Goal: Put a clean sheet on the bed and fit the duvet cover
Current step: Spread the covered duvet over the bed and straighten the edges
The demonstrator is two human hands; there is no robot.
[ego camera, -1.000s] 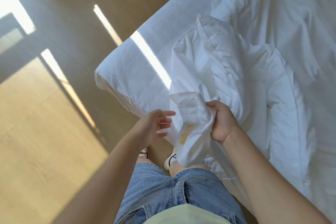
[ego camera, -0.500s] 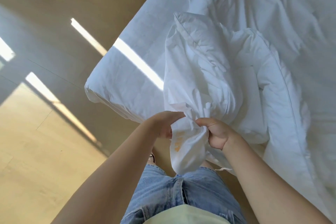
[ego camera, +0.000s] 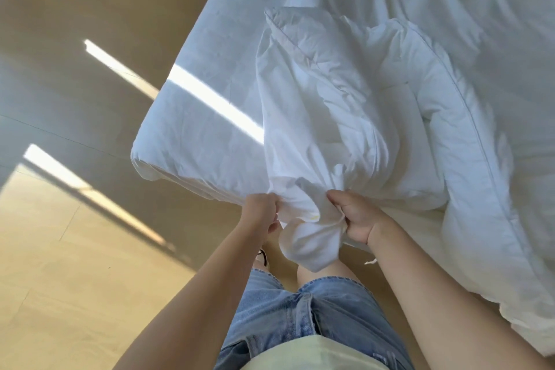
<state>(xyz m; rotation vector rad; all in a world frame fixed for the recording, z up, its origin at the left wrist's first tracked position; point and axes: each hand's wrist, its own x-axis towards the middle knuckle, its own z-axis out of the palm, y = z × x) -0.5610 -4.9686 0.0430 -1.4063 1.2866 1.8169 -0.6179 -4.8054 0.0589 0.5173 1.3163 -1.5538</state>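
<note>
While the sheet (ego camera: 210, 105) already covers the bed (ego camera: 159, 170), your left hand (ego camera: 259, 213) and right hand (ego camera: 357, 219) both clutch the bunched duvet cover (ego camera: 306, 243) at the bed's edge; fitting the duvet (ego camera: 435, 129) looks barely begun

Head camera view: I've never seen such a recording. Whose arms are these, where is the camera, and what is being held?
No machine here: a person wears one camera on the head, looking down, so the arms are their own. The left hand and right hand both grip a bunched corner of white bedding, which hangs past the bed's edge. Behind it a puffy white duvet lies crumpled on the sheet-covered mattress. Below are denim shorts and a pale floor.
</note>
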